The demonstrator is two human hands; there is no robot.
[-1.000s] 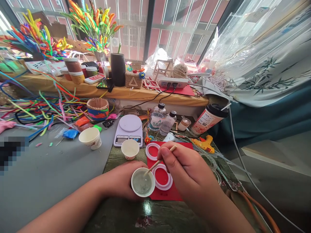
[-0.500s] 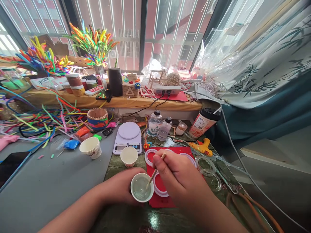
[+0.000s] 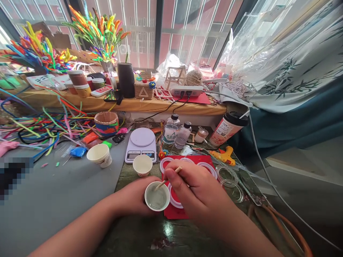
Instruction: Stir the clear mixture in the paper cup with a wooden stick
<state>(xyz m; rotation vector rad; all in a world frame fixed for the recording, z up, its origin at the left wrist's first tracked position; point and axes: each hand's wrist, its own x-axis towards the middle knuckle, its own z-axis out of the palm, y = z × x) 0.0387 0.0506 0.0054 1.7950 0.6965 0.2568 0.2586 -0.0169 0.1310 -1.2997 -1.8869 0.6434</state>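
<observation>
So your right hand (image 3: 197,189) has the wooden stick (image 3: 168,178) pinched between thumb and fingers, tip dipped in the clear stuff in the paper cup (image 3: 157,196), lower middle of the frame. Your left hand (image 3: 134,198) is wrapped around that cup's side. An empty cup (image 3: 143,165) sits just above, near the kitchen scale (image 3: 141,142); your right hand partly covers the red sheet (image 3: 175,213).

Flowers (image 3: 100,34) stand by the window; twine ball (image 3: 194,77) beside power strip (image 3: 187,91)
</observation>
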